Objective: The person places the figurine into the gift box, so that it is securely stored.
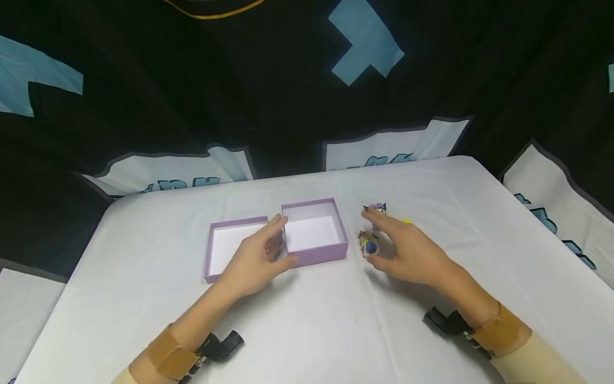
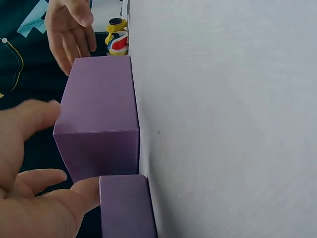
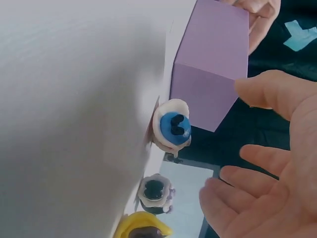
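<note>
A purple box (image 1: 318, 255) with a white inside stands open side up at mid-table. My left hand (image 1: 256, 261) is at its left side, thumb by the front corner, fingers extended over the gap beside a shallow purple lid (image 1: 209, 256). Whether it touches the box is hard to tell. On the right, my right hand (image 1: 410, 253) hovers with spread fingers around a small figurine (image 1: 369, 245) with a blue round front, holding nothing. Behind it is a second figurine (image 1: 379, 207) with a purplish top, partly hidden by the fingers. A yellow figurine (image 3: 141, 227) shows in the right wrist view.
A white cloth (image 1: 326, 320) covers the table. Behind it hangs a black curtain (image 1: 216, 96) with pale blue and white patches. Each wrist wears a brown strap (image 1: 172, 354) with a black camera (image 1: 223, 346).
</note>
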The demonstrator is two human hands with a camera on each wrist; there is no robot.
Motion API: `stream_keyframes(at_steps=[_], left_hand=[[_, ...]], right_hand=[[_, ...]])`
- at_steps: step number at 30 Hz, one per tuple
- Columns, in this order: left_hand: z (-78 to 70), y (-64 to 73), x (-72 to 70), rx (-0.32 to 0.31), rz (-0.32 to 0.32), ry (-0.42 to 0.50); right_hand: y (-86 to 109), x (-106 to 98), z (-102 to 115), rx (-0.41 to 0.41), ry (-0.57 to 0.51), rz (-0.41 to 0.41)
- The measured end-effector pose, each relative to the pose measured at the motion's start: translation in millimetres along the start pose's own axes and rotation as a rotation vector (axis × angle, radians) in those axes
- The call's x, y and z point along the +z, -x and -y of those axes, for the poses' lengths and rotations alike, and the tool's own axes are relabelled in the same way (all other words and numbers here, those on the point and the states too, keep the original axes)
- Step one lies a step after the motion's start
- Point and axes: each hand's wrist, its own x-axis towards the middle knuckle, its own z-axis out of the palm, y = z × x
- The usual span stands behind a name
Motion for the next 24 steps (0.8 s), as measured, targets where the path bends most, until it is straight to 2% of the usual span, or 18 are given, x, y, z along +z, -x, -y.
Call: stream_keyframes(at_steps=[8, 17, 24], left_hand=[[3.2, -4.0, -0.6, -0.016, 0.038, 0.085], [3.4, -3.1, -1.2, -0.018, 0.046, 0.119], [3.6, -3.5, -0.8, -0.011, 0.046, 0.12]], right_hand=[[-3.7, 3.1, -6.8, 0.075, -0.069, 0.091], [-11.3, 11.8, -7.8, 0.037, -0.026, 0.078], [-12.0, 14.7, -9.2, 0.101, -0.026, 0.082]])
